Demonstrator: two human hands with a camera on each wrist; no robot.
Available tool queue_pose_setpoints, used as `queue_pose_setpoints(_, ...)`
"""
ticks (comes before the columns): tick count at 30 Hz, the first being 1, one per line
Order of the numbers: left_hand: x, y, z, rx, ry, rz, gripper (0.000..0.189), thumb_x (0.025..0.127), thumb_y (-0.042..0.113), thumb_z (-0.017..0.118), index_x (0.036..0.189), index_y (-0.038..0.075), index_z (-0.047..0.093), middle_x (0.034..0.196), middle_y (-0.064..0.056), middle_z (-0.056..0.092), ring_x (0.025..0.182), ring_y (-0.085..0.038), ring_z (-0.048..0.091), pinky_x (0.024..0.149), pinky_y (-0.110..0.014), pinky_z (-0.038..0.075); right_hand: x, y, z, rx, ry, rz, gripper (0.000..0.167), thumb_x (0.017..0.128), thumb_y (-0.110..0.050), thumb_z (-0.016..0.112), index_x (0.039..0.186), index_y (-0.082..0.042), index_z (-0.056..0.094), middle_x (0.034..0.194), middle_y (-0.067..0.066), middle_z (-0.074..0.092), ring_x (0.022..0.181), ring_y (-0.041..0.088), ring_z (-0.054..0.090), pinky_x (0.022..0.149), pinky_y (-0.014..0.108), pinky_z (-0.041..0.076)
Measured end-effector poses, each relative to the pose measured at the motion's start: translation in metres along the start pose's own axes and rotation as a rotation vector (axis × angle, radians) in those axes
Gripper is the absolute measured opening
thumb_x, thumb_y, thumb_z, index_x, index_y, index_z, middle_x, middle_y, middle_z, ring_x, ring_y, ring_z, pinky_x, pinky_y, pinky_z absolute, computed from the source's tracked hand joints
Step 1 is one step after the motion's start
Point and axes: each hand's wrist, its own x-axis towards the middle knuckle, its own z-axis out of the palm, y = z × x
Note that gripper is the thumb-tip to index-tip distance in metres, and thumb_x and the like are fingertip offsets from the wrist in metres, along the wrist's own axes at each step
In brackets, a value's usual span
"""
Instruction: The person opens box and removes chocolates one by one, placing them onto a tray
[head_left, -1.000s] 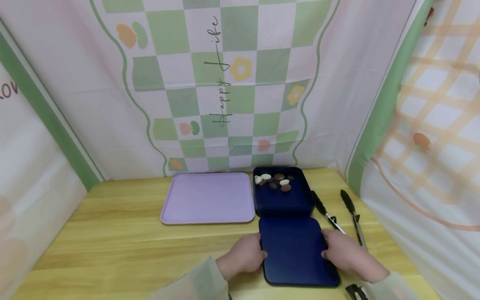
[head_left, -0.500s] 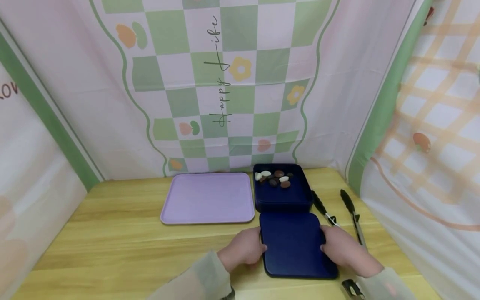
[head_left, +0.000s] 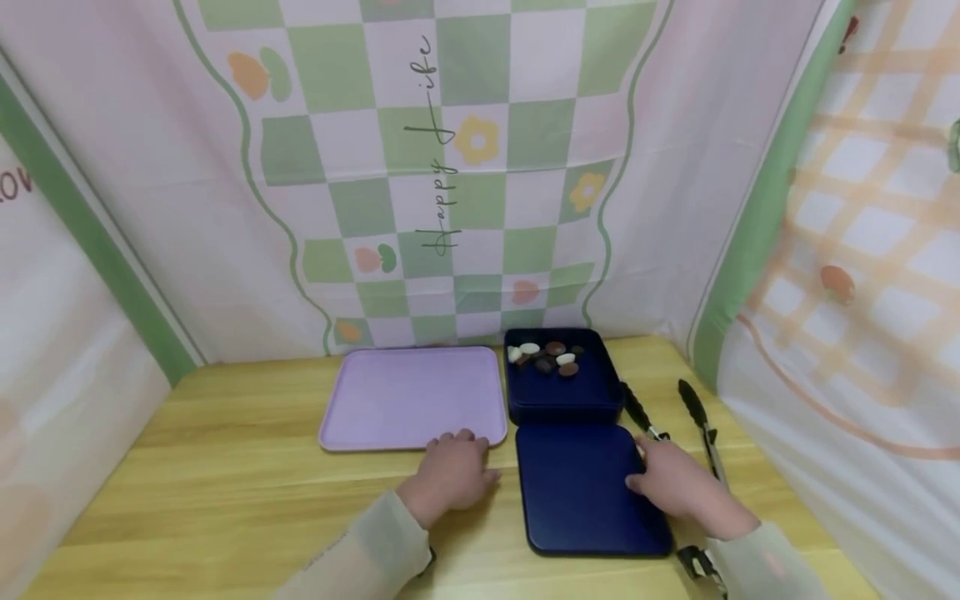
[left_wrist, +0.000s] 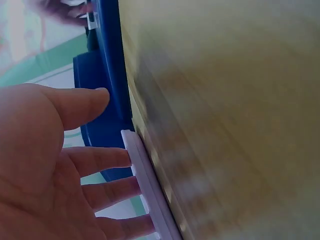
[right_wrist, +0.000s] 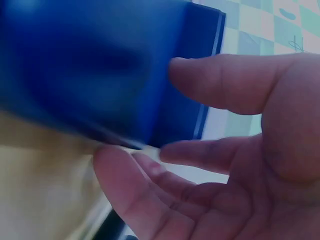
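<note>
A flat navy lid (head_left: 592,492) lies on the wooden table in front of a matching navy box (head_left: 566,414). Several brown, dark and white chocolate-like pieces (head_left: 546,364) sit toward the back left of that box. To its left is a flat lilac tray (head_left: 412,400). My left hand (head_left: 453,475) has its fingertips at the tray's front edge; in the left wrist view the fingers are straight and spread against the tray's rim (left_wrist: 150,182). My right hand (head_left: 678,479) is at the lid's right edge, thumb over it, fingers loosely extended in the right wrist view.
Two tongs with black grips lie on the right: one pair (head_left: 636,407) beside the box, partly behind my right hand, and another pair (head_left: 693,404) farther right. Patterned cloth (head_left: 480,200) hangs behind the table and along both sides.
The lid moved slightly forward, and the box shifted back a little. My left hand then left the lid's left edge and moved left to the tray's front edge. My right hand stays by the lid.
</note>
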Motion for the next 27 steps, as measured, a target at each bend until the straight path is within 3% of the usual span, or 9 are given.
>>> queue_pose_setpoints(4,0.000,-0.002,0.004,0.021,0.010,0.018,0.050,0.095,0.042,0.063,0.133,0.008,0.063,0.126,-0.012,0.062,0.113,-0.038,0.057,0.096,-0.056,0.046,0.016,-0.003,-0.010,0.025,0.049,-0.027,0.073,0.094,-0.016,0.066,0.149,0.013,0.027,0.128,0.041,0.050,0.111,0.053,0.054,0.086,0.059,0.049)
queue_pose_setpoints(7,-0.001,-0.002,0.003,0.026,0.013,0.029,0.048,0.095,0.039,0.063,0.132,0.009,0.064,0.124,-0.011,0.063,0.111,-0.037,0.058,0.094,-0.055,0.047,0.033,-0.004,-0.015,0.026,0.074,-0.083,0.064,0.096,-0.012,0.063,0.149,0.009,0.033,0.126,0.036,0.054,0.099,0.042,0.060,0.080,0.054,0.050)
queue_pose_setpoints(12,-0.003,-0.001,0.003,0.036,0.017,0.047,0.047,0.094,0.038,0.064,0.131,0.009,0.064,0.123,-0.010,0.063,0.108,-0.036,0.059,0.092,-0.054,0.048,0.054,-0.004,-0.016,-0.035,0.136,-0.117,0.032,0.096,-0.008,0.063,0.124,0.007,0.059,0.111,0.024,0.062,0.092,0.037,0.062,0.079,0.053,0.051)
queue_pose_setpoints(17,-0.008,0.001,0.002,0.051,0.015,0.061,0.047,0.093,0.037,0.065,0.132,0.011,0.064,0.121,-0.010,0.063,0.106,-0.036,0.060,0.089,-0.054,0.049,0.063,-0.003,-0.015,-0.102,0.169,-0.092,0.008,0.097,-0.008,0.062,0.102,-0.002,0.065,0.090,0.010,0.064,0.076,0.027,0.062,0.071,0.046,0.053)
queue_pose_setpoints(21,-0.013,0.003,0.000,0.037,-0.008,0.061,0.048,0.093,0.037,0.065,0.134,0.012,0.064,0.121,-0.011,0.063,0.105,-0.038,0.059,0.088,-0.056,0.049,0.067,-0.001,-0.015,-0.111,0.186,-0.097,0.007,0.098,-0.007,0.060,0.093,-0.006,0.064,0.077,0.000,0.060,0.064,0.017,0.056,0.063,0.041,0.051)
queue_pose_setpoints(27,-0.018,0.005,-0.003,0.039,-0.007,0.055,0.048,0.092,0.038,0.066,0.133,0.013,0.064,0.120,-0.010,0.064,0.103,-0.036,0.059,0.085,-0.055,0.050,0.070,-0.003,-0.015,-0.083,0.187,-0.113,0.007,0.098,-0.007,0.060,0.097,-0.004,0.066,0.083,0.003,0.064,0.068,0.020,0.058,0.066,0.044,0.051)
